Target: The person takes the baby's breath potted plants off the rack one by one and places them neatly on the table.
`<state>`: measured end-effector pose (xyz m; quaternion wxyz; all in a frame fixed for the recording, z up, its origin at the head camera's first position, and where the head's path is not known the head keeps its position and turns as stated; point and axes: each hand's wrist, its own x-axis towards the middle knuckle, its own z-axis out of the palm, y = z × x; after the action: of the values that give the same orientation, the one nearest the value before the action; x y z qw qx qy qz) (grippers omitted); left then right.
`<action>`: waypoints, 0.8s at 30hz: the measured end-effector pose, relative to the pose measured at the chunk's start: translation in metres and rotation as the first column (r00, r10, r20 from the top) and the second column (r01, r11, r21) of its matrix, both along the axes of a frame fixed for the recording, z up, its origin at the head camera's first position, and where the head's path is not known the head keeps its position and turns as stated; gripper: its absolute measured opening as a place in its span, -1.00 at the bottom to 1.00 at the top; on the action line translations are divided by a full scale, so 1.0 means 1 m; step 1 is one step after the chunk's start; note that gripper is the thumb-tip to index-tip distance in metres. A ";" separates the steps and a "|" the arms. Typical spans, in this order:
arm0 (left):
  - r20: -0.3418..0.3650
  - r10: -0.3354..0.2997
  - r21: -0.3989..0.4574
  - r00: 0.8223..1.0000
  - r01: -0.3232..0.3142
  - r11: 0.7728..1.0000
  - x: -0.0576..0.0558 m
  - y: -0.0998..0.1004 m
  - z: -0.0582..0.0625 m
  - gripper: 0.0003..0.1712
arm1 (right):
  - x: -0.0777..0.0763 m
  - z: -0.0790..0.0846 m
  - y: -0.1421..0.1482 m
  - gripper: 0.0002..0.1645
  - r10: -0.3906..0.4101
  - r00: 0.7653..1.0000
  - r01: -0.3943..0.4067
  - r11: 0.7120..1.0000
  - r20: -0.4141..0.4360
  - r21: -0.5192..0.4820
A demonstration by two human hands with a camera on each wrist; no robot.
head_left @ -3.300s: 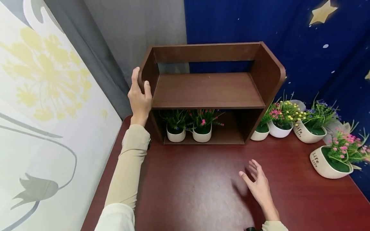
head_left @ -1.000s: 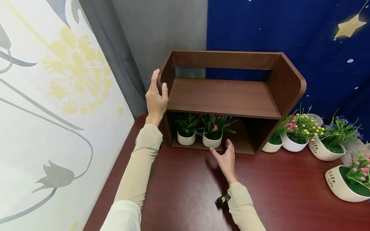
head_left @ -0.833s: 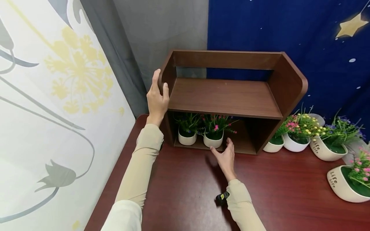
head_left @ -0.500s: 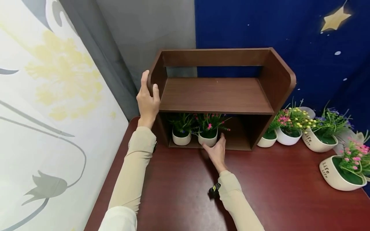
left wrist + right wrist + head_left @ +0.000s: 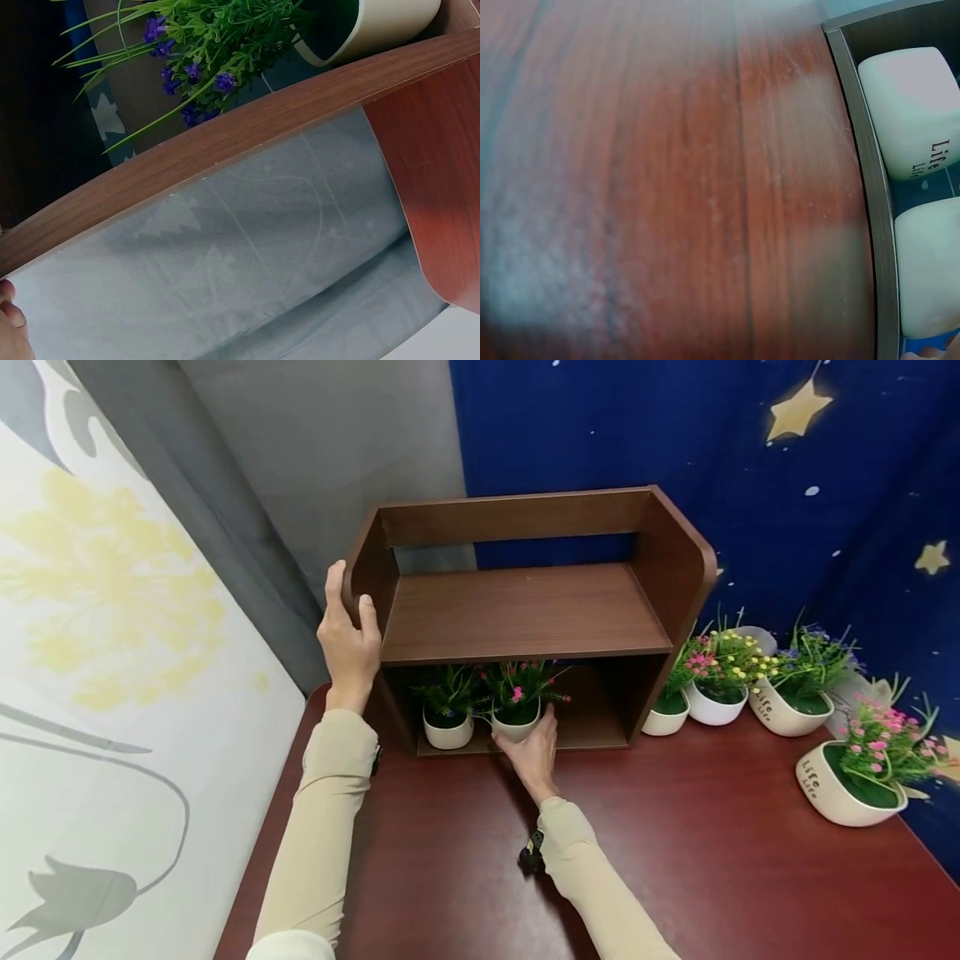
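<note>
Curtain (image 5: 585,435), blue and grey; table (image 5: 675,877), red-brown, glossy; shelf (image 5: 525,610), two tiers; further pots (image 5: 847,793) standing at right.
Pink-flowered pot (image 5: 516,732): lower tier, near front edge, beside left pot (image 5: 447,736). Left hand (image 5: 350,652): thumb and fingers astride the shelf's left side. Right hand (image 5: 531,760): holding the pink-flowered pot between thumb and fingers; handling best kept low and level, clear of neighbouring leaves.

- On table (image 5: 435,860): shelf (image 5: 525,610); curtain (image 5: 337,452) behind, panel (image 5: 225,777) left.
- In lower tier (image 5: 591,717): left pot (image 5: 447,734), right pot (image 5: 513,725) just beside.
- On shelf's left side: left hand (image 5: 351,652); at right pot: right hand (image 5: 534,756).
- Right of shelf, on table: three pots (image 5: 717,708) in a row; front pot (image 5: 838,793) farther right, before them.
</note>
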<state>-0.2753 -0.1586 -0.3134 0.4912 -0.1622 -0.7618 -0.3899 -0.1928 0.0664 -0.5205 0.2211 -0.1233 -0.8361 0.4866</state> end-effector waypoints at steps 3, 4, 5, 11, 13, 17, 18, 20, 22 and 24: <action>0.008 -0.002 0.007 1.000 0.002 1.000 0.002 -0.002 0.000 -0.50 | -0.002 -0.001 -0.002 0.32 -0.024 0.999 0.024 1.000 -0.021 0.020; 0.010 -0.001 0.011 1.000 0.001 1.000 0.002 -0.002 0.000 -0.50 | -0.002 -0.001 -0.002 0.32 -0.031 0.999 0.032 0.999 -0.022 0.028; 0.008 0.000 0.018 1.000 0.000 1.000 0.003 -0.002 0.000 -0.50 | -0.002 -0.002 -0.002 0.32 -0.034 0.999 0.035 0.999 -0.022 0.034; 0.006 -0.010 0.027 1.000 0.010 1.000 -0.001 0.003 0.003 -0.49 | -0.004 -0.001 0.002 0.32 -0.075 0.995 0.079 0.995 -0.061 0.067; 0.016 -0.019 0.006 1.000 0.019 1.000 -0.002 0.004 0.005 -0.49 | -0.005 -0.001 0.002 0.32 -0.098 0.992 0.103 0.992 -0.076 0.070; 0.017 -0.019 -0.013 1.000 0.020 1.000 -0.002 0.004 0.006 -0.49 | -0.005 -0.002 -0.001 0.33 -0.111 0.993 0.114 0.990 -0.042 0.084; 0.016 -0.018 -0.011 1.000 0.018 1.000 -0.002 0.004 0.006 -0.49 | -0.005 -0.003 -0.002 0.33 -0.112 0.993 0.114 0.990 -0.029 0.088; 0.017 -0.014 -0.012 1.000 0.014 1.000 -0.001 0.002 0.005 -0.49 | -0.004 -0.004 -0.004 0.33 -0.114 0.993 0.115 0.989 -0.007 0.092; 0.019 -0.011 -0.013 1.000 0.012 1.000 0.000 0.001 0.004 -0.49 | -0.004 -0.004 -0.007 0.33 -0.122 0.993 0.121 0.988 0.000 0.092; 0.023 -0.005 -0.010 1.000 0.005 1.000 0.001 -0.001 0.003 -0.49 | -0.004 -0.003 -0.009 0.33 -0.129 0.992 0.128 0.987 0.004 0.093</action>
<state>-0.2745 -0.1593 -0.3108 0.4806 -0.1622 -0.7690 -0.3891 -0.1968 0.0578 -0.5238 0.2531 -0.1689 -0.8492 0.4316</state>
